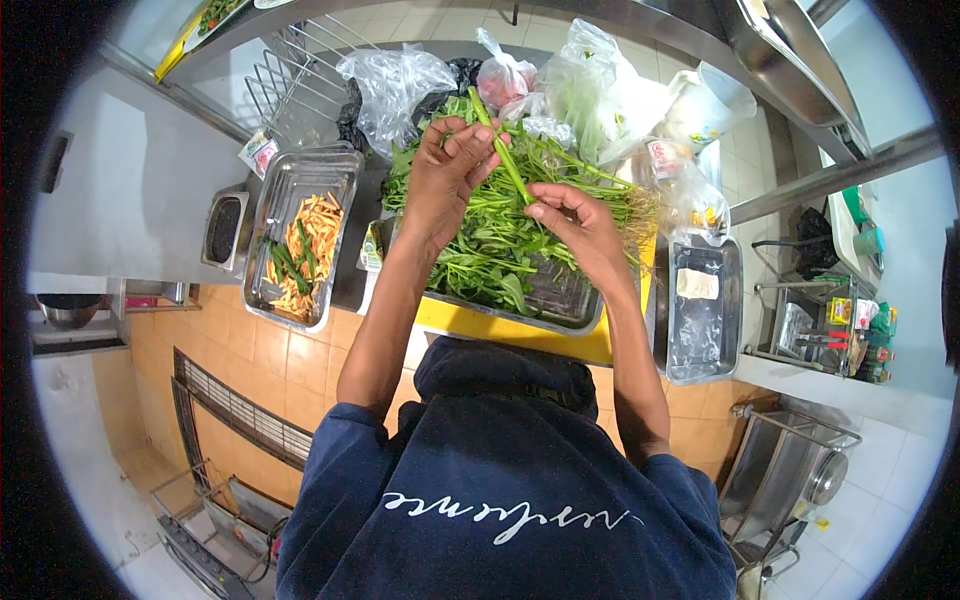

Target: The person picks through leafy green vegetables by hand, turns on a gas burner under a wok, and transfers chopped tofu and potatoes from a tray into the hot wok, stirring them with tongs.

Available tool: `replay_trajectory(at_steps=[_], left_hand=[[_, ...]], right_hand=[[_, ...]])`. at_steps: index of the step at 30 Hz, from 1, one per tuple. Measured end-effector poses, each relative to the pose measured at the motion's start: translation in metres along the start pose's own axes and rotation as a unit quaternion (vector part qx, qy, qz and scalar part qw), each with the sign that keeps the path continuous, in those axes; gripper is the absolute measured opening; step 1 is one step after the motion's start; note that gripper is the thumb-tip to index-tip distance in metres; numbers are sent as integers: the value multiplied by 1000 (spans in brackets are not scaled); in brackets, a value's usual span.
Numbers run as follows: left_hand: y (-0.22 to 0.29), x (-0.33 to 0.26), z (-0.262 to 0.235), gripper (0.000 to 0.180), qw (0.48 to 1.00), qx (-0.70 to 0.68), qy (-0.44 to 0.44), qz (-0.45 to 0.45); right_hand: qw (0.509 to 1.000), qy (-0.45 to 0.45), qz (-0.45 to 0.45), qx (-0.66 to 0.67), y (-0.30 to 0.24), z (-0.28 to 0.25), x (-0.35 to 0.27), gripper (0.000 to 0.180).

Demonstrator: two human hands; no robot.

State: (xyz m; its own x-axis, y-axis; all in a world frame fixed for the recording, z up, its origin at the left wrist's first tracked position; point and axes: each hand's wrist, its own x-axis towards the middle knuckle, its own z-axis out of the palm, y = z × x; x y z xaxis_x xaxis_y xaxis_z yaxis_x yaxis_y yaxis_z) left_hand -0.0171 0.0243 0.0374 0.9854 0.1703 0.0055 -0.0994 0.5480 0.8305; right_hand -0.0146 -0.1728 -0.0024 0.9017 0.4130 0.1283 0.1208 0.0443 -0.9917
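A light, limp green stalk is held over the steel tray of leafy greens, pinched at its upper end by the left hand and lower down, near its firmer stem, by the right hand.

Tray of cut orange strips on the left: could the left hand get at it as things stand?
Probably yes. The left hand grips a green stalk, but the tray sits uncovered beside it.
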Motion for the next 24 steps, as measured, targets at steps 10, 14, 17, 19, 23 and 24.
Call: replay_trajectory(at_steps=[10,14,17,19,23,24], left_hand=[[-27,-17,-7,37,974,216,-66,-28],[-22,-19,-3,40,982,177,-59,-21],[-23,-21,-7,40,980,185,-64,-21],[-27,-21,-10,39,981,180,-70,-22],[-27,-23,-18,38,971,232,-61,-12],[-24,-25,-23,38,962,268,-51,-4]], right_hand=[[998,48,-18,-32,5,2,-5,17],[993,114,3,-29,5,-1,-3,17],[985,96,-82,-113,1,1,-1,17],[988,58,-76,-121,8,-2,0,17],[998,23,-12,-64,21,-3,-1,16],[998,20,-11,-63,18,0,-1,16]])
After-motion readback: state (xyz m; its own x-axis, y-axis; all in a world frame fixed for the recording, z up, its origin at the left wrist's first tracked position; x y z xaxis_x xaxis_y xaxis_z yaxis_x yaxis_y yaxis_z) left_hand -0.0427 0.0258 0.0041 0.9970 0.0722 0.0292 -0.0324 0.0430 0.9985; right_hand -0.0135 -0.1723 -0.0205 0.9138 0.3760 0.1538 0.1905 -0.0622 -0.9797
